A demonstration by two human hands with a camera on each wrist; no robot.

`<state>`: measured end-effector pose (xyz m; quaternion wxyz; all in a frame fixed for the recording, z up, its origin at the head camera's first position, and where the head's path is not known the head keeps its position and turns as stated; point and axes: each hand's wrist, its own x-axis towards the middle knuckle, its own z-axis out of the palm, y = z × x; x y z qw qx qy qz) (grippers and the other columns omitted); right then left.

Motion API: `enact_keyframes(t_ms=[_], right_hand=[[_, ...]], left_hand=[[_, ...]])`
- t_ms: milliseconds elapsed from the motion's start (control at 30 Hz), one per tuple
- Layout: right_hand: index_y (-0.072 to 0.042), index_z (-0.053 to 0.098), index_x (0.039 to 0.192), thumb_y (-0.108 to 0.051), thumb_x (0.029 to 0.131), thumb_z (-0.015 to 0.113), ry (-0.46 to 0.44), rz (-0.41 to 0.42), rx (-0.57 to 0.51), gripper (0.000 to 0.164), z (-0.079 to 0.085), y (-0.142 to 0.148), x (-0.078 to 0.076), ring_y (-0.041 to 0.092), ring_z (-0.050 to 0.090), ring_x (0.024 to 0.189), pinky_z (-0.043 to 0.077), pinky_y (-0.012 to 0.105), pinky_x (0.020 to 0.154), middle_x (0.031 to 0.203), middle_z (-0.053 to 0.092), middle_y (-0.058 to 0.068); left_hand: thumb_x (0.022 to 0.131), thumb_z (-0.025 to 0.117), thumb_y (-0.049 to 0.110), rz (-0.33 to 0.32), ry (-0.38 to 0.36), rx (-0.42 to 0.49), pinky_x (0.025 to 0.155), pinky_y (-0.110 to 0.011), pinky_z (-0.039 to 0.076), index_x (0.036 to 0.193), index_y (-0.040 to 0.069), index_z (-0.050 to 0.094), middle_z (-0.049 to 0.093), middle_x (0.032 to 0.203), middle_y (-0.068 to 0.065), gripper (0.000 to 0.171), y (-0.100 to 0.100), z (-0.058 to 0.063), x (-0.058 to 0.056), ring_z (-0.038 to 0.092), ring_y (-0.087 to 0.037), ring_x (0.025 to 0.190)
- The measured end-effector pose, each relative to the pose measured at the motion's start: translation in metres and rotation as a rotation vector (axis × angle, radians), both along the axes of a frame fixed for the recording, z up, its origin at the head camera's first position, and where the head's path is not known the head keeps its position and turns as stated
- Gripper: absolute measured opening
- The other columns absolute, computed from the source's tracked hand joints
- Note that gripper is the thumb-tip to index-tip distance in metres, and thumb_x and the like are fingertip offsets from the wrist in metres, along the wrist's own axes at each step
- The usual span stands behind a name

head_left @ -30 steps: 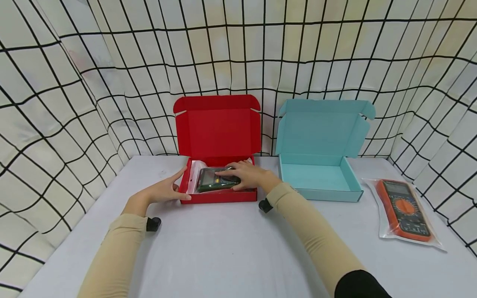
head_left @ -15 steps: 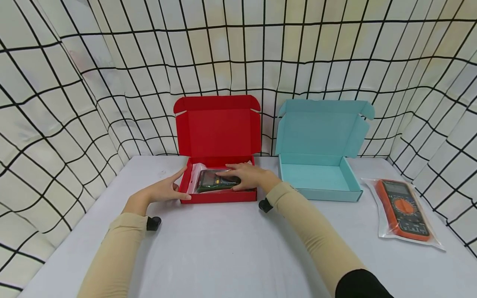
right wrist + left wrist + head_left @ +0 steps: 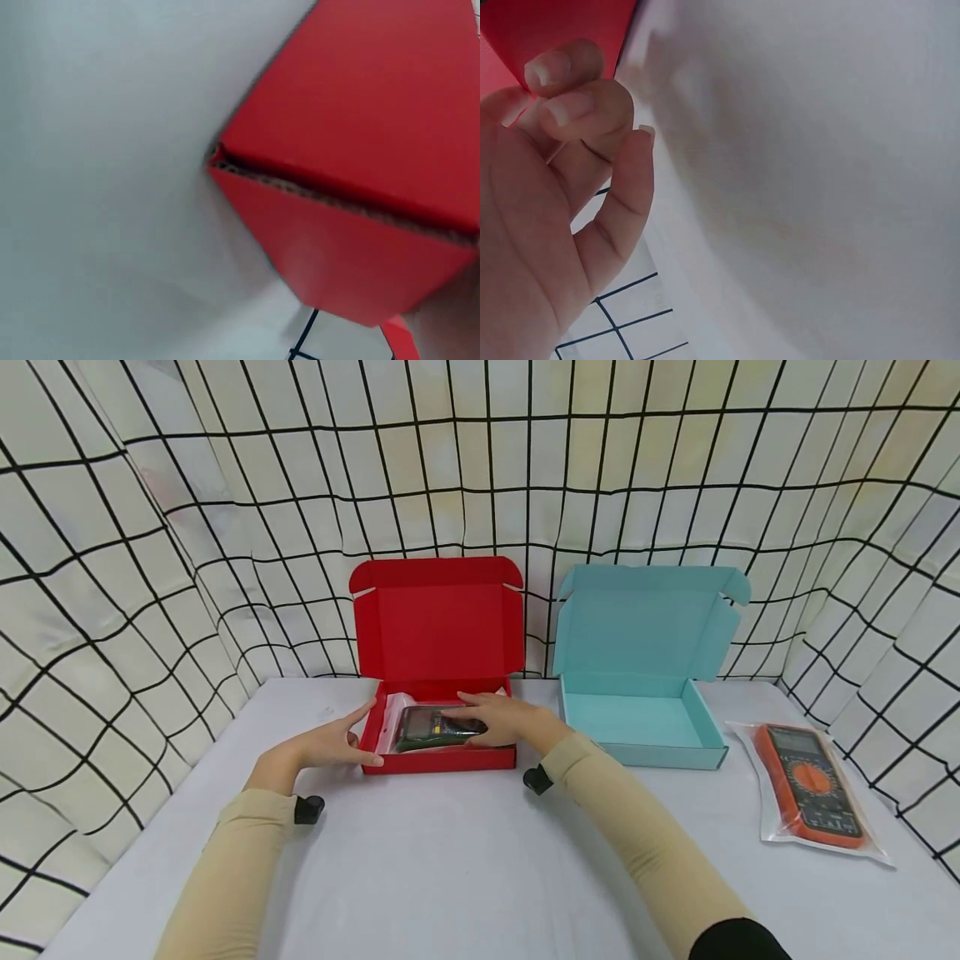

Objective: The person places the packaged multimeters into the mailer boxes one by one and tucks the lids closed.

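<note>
An open red cardboard box [image 3: 442, 763] stands on the white table, its lid raised at the back. Inside lies a dark multimeter [image 3: 417, 732] with a green lower edge, in clear plastic packaging. My left hand [image 3: 318, 750] holds the box's left side, thumb at the front corner and a finger toward the back. In the left wrist view, several fingers curl beside the red wall [image 3: 562, 19]. My right hand [image 3: 504, 720] reaches over the box's right side and grips the multimeter, covering its right part. Box walls [image 3: 360, 112] hide most of that hand in the right wrist view.
To the right of the red box stands an open light-blue box [image 3: 648, 756] with nothing in it. An orange multimeter [image 3: 812, 785] in a clear bag lies at the table's right. A black grid [image 3: 528, 485] over white cloth surrounds the table's back and sides.
The head view has tilted up slightly, so everything sits a little lower. My right fingers have shifted slightly to the right over the multimeter. My left hand keeps its place on the box.
</note>
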<state>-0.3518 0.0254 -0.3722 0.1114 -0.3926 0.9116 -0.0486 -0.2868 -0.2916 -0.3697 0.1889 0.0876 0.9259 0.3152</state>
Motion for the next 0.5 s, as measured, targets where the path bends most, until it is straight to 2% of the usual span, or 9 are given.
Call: enact_keyframes(t_ms=[100,300,500], right_hand=[[-0.032,0.038,0.160,-0.036,0.100,0.066,-0.022,-0.007,-0.055,0.067,0.002,0.008,0.003,0.031,0.026,0.151,0.042,0.052,0.110,0.169,0.023,0.004],[-0.026,0.041,0.159,-0.033,0.102,0.063,-0.027,0.003,-0.126,0.061,0.005,0.023,0.006,0.037,0.027,0.151,0.037,0.055,0.113,0.166,0.029,0.007],[-0.019,0.045,0.157,-0.031,0.100,0.067,0.030,-0.030,-0.215,0.062,0.010,0.037,0.006,0.033,0.036,0.146,0.046,0.050,0.107,0.161,0.039,0.009]], left_hand=[[0.085,0.082,0.041,-0.005,0.006,-0.007,0.085,-0.044,0.051,0.165,0.014,-0.001,0.055,0.102,-0.014,0.118,-0.001,0.000,-0.001,0.054,-0.027,0.099],[0.084,0.083,0.042,-0.020,0.021,-0.039,0.084,-0.043,0.053,0.165,0.010,0.002,0.057,0.102,-0.013,0.119,-0.001,0.002,-0.004,0.056,-0.026,0.097],[0.085,0.080,0.046,-0.022,0.022,-0.101,0.094,-0.054,0.052,0.165,0.008,0.006,0.058,0.110,-0.017,0.115,0.003,0.008,-0.006,0.054,-0.035,0.109]])
